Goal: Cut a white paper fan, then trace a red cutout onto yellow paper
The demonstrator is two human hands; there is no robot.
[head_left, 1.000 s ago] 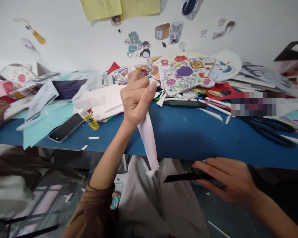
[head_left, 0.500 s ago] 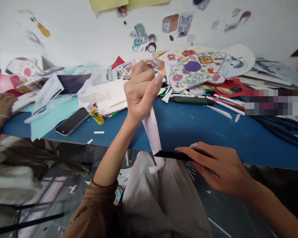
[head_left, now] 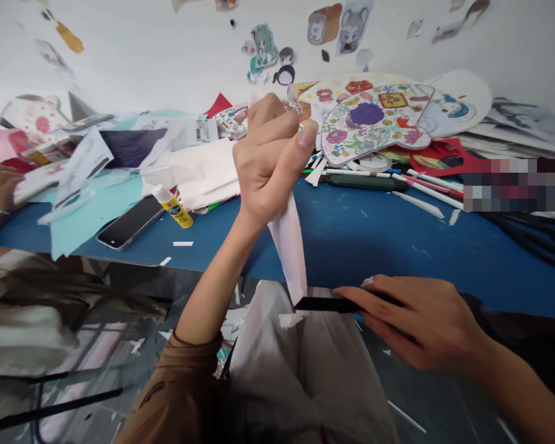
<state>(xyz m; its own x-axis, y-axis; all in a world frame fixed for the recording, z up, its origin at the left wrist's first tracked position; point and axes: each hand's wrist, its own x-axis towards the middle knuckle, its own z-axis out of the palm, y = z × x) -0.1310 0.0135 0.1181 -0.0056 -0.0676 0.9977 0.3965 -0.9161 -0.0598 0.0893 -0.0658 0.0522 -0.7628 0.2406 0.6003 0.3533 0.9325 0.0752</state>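
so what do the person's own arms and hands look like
The left arm wears a brown sleeve, bunched on the forearm. No sleeve shows on the visible part of the right arm. The left hand and right hand wear no gloves.

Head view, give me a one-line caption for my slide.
Left hand grips a white strip; right hand holds a black-bladed cutter at its lower end.

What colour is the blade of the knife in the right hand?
Black; the blade shows best in the head view.
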